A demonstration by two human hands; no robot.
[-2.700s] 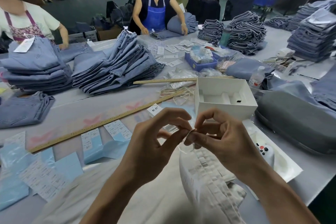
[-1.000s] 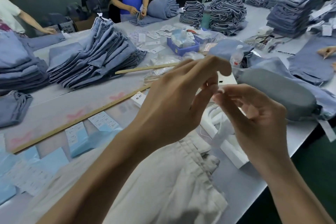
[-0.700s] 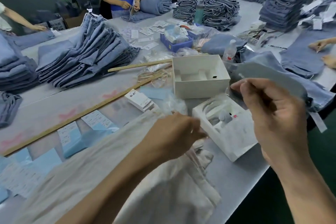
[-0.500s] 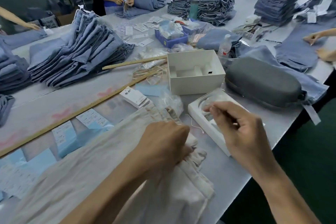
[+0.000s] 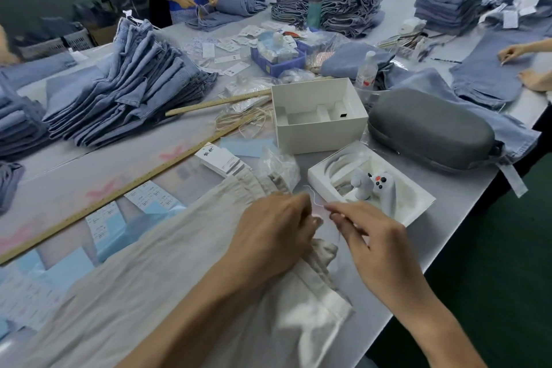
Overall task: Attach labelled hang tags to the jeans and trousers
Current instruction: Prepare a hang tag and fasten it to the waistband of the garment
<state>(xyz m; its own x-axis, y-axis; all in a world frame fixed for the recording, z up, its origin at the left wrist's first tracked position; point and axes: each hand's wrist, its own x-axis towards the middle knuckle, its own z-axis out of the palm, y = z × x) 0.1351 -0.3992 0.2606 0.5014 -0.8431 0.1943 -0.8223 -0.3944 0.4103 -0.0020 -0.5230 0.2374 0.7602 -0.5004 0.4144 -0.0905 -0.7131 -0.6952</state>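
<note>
Across a crowded garment table, a worker's left hand (image 5: 276, 225) presses down on the bunched waistband of cream trousers (image 5: 179, 272), fingers curled into the cloth at the garment's top edge. The trousers' long axis runs from the waistband at centre toward eight o'clock, off the near left corner. Just beside that hand, at its three o'clock, the right hand (image 5: 370, 236) pinches a thin pale string (image 5: 313, 199) between thumb and forefinger; the string arcs up toward twelve o'clock between the two hands. Whether a tag already hangs on it cannot be told. A small stack of hang tags (image 5: 221, 160) lies at eleven o'clock from the left hand, just beyond the waistband. The right hand is judged nearer the threading point, so the next move probably runs leftward, toward nine o'clock, into the cloth held steady.
</note>
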